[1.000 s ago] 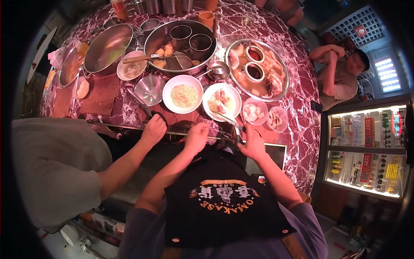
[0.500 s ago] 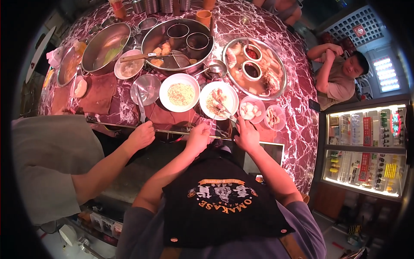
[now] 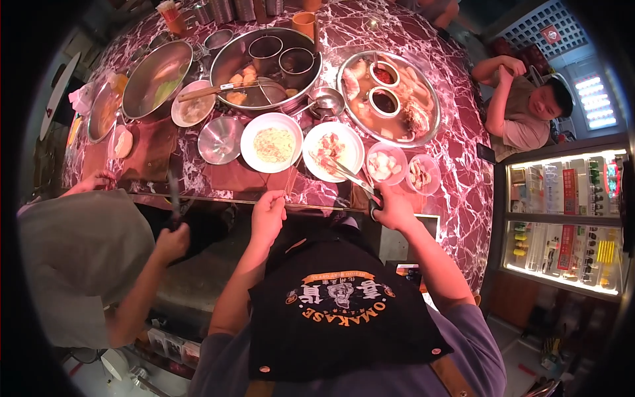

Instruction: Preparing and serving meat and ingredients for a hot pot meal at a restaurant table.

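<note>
My right hand (image 3: 395, 208) is closed round the black handles of a pair of scissors (image 3: 353, 176). Their metal blades reach over the rim into a white bowl (image 3: 358, 162) of cut, reddish-brown pieces. Closed on what look like thin chopsticks (image 3: 290, 177), my left hand (image 3: 268, 210) is at the table edge. The sticks point up between that bowl and a second white bowl (image 3: 246, 153) with pale noodle-like shreds. To the right of the scissors stand two small clear tubs, one with white chunks (image 3: 383, 165), the other with brownish slices (image 3: 421, 176).
Behind the bowls are a large steel pot (image 3: 311, 89) with a wooden-handled strainer (image 3: 218, 89), a ladle (image 3: 327, 102) and a round tray of stew (image 3: 346, 99). At left, a co-worker's hand (image 3: 172, 243) holds a knife. Another person (image 3: 519, 106) leans at the right table side.
My left hand has moved left with the sticks, away from the right-hand bowl. My right hand has shifted slightly right with the scissors. The co-worker's knife hand has drawn back from the table.
</note>
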A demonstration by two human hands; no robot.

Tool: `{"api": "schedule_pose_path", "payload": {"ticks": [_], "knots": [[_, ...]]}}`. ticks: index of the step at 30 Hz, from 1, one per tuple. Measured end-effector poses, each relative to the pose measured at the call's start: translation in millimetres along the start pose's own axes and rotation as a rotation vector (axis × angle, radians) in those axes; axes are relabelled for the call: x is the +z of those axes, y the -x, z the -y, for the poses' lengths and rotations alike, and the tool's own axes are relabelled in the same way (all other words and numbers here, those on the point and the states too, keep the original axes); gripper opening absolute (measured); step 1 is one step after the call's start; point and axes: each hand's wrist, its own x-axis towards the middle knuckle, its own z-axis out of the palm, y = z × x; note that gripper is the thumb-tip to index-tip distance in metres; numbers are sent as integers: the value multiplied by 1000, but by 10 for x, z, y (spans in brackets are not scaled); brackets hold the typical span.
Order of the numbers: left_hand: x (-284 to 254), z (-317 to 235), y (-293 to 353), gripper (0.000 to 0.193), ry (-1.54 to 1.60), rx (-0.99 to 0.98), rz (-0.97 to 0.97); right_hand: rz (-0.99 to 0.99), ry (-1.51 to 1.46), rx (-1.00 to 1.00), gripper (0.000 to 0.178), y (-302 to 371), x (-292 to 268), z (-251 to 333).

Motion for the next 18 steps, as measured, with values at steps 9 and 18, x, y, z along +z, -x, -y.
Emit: {"api": "schedule_pose_path", "payload": {"ticks": [9,18], "knots": [[168,-126,-96,23,121,102,14,26,-458,-52,60,-7,-475,-276],[1172,-452,-863,19,-295,229,132,-319,104,354,67,-200,-1190,-1612]]}}
